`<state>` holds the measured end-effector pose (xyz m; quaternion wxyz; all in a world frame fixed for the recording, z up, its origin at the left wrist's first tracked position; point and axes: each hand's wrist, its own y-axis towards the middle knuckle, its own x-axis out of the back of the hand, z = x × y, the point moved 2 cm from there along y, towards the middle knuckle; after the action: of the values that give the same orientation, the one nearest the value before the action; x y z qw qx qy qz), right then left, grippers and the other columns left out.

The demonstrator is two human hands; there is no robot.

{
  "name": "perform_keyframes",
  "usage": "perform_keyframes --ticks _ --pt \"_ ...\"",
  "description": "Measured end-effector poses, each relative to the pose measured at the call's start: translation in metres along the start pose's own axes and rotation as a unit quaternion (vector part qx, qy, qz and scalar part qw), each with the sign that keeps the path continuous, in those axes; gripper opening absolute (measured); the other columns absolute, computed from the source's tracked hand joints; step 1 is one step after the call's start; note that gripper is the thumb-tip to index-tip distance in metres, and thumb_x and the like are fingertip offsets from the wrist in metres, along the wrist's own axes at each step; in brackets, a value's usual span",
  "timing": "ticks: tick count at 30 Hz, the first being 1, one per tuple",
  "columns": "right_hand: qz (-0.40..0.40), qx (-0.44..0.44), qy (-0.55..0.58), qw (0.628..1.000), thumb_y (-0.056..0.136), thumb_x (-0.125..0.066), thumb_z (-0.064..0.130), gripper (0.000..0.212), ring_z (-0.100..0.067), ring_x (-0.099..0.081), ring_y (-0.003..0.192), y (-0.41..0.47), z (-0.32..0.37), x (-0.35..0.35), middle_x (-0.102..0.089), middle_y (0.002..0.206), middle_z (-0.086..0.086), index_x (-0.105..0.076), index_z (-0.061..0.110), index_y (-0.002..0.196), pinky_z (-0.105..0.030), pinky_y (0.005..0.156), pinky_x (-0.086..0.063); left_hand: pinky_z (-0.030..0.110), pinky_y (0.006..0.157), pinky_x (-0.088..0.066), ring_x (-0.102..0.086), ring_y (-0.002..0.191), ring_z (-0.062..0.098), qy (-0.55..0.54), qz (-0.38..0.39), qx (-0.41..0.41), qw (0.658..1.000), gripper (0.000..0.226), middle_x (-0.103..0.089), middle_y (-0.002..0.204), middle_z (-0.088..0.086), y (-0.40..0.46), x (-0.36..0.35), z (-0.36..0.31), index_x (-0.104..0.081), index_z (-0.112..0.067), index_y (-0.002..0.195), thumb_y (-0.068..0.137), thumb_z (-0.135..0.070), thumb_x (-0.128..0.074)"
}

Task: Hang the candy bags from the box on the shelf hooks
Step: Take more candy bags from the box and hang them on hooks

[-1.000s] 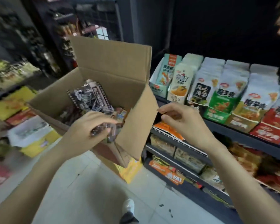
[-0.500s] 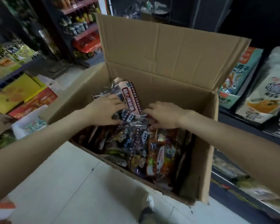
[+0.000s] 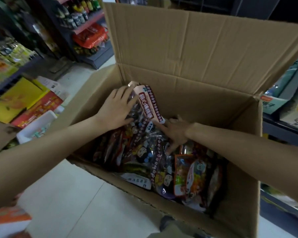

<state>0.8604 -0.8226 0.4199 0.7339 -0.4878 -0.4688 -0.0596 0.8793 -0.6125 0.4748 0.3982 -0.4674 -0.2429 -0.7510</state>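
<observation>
Left hand (image 3: pixel 114 111): my fingers lie straight and spread on the pink-headed candy bag (image 3: pixel 149 104) standing at the back of the cardboard box (image 3: pixel 205 107).
Right hand (image 3: pixel 176 133): my fingers press, loosely spread, on the candy bags (image 3: pixel 162 162) filling the box, gripping nothing.

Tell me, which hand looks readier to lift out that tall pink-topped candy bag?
Probably the left hand: it lies against the upright pink-topped bag, fingers along its side. The right hand is spread flat on the lower bags, only touching that bag's bottom corner.
</observation>
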Motion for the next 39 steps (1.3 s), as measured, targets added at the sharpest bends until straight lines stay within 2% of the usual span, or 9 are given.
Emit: perform_keyframes --ticks 4,7,11,19,22,26,30,35,39 --pt "-0.110 -0.025 0.117 0.987 0.081 -0.066 0.058 0.096 -0.029 -0.044 0.127 -0.003 -0.004 0.022 -0.049 0.140 -0.009 -0.017 0.015 0.151 -0.043 0.104 -0.031 0.041 0.107 -0.029 -0.035 0.132 0.036 -0.035 0.039 0.065 0.996 0.091 -0.022 0.153 0.023 -0.001 -0.006 0.008 -0.011 -0.010 0.152 0.087 -0.056 -0.056" --pt "-0.130 -0.012 0.167 0.977 0.089 -0.066 0.042 0.053 -0.017 -0.053 0.095 -0.012 -0.001 0.033 -0.058 0.101 0.008 -0.052 0.015 0.133 -0.018 0.071 -0.038 0.041 0.097 -0.037 -0.046 0.115 0.035 -0.107 0.020 0.081 0.991 0.100 -0.044 0.135 0.022 0.006 -0.003 0.009 -0.004 -0.013 0.151 0.083 -0.049 -0.067" --pt "-0.149 -0.031 0.162 0.975 0.092 -0.063 0.035 0.047 -0.024 -0.057 0.105 -0.030 0.010 0.038 -0.057 0.122 -0.007 -0.047 0.014 0.131 -0.029 0.076 -0.043 0.040 0.098 -0.040 -0.043 0.117 0.031 -0.172 0.072 0.129 0.974 0.094 -0.045 0.129 0.018 0.023 0.001 0.007 -0.017 -0.005 0.150 0.083 -0.050 -0.066" --pt "-0.399 -0.091 0.165 0.897 0.090 -0.065 0.037 0.031 -0.020 -0.063 0.088 -0.118 0.010 0.078 -0.062 0.090 0.004 -0.052 0.023 0.114 -0.028 0.066 -0.034 0.040 0.075 -0.045 -0.061 0.101 0.037 -0.325 0.079 0.124 0.934 0.054 -0.062 0.114 0.015 0.018 0.006 0.007 -0.036 -0.010 0.133 0.092 -0.032 -0.061" --pt "-0.454 -0.097 0.224 0.857 0.086 -0.069 0.041 0.037 0.002 -0.052 0.065 -0.154 0.003 0.085 -0.048 0.070 0.021 -0.059 0.023 0.116 -0.020 0.057 -0.035 0.041 0.075 -0.047 -0.062 0.101 0.035 -0.346 0.034 0.159 0.924 0.051 -0.064 0.113 0.011 0.008 0.023 0.016 -0.036 -0.014 0.129 0.090 -0.033 -0.063" --pt "-0.480 -0.115 0.278 0.824 0.084 -0.068 0.041 0.043 0.004 -0.057 0.063 -0.190 -0.014 0.072 -0.053 0.067 0.018 -0.059 0.022 0.121 -0.018 0.056 -0.042 0.045 0.083 -0.052 -0.062 0.099 0.026 -0.422 -0.076 0.180 0.885 0.051 -0.061 0.112 0.001 -0.013 0.064 0.022 -0.038 -0.026 0.130 0.088 -0.034 -0.066" --pt "-0.488 -0.080 0.233 0.837 0.078 -0.057 0.058 0.045 0.006 -0.061 0.060 -0.232 -0.027 0.065 -0.065 0.066 0.013 -0.060 0.031 0.114 -0.021 0.055 -0.045 0.046 0.080 -0.054 -0.065 0.095 0.016 -0.443 -0.143 0.193 0.864 0.046 -0.061 0.100 -0.011 -0.032 0.114 0.012 -0.033 -0.044 0.121 0.087 -0.044 -0.064" --pt "-0.429 -0.006 0.201 0.881 0.078 -0.062 0.052 0.026 0.006 -0.066 0.081 -0.277 -0.030 0.076 -0.072 0.094 0.017 -0.065 0.044 0.102 -0.037 0.075 -0.057 0.035 0.075 -0.053 -0.066 0.089 0.013 -0.474 -0.204 0.170 0.839 0.056 -0.066 0.108 -0.008 -0.026 0.180 -0.029 -0.037 -0.028 0.134 0.087 -0.037 -0.066" --pt "-0.496 -0.138 0.058 0.856 0.073 -0.070 0.058 0.042 -0.010 -0.061 0.074 -0.304 -0.029 0.083 -0.067 0.079 0.011 -0.066 0.029 0.102 -0.024 0.058 -0.042 0.011 0.065 -0.048 -0.061 0.077 -0.008 -0.483 -0.217 0.114 0.841 0.060 -0.063 0.104 -0.014 -0.014 0.220 -0.067 -0.042 -0.021 0.133 0.082 -0.040 -0.065"
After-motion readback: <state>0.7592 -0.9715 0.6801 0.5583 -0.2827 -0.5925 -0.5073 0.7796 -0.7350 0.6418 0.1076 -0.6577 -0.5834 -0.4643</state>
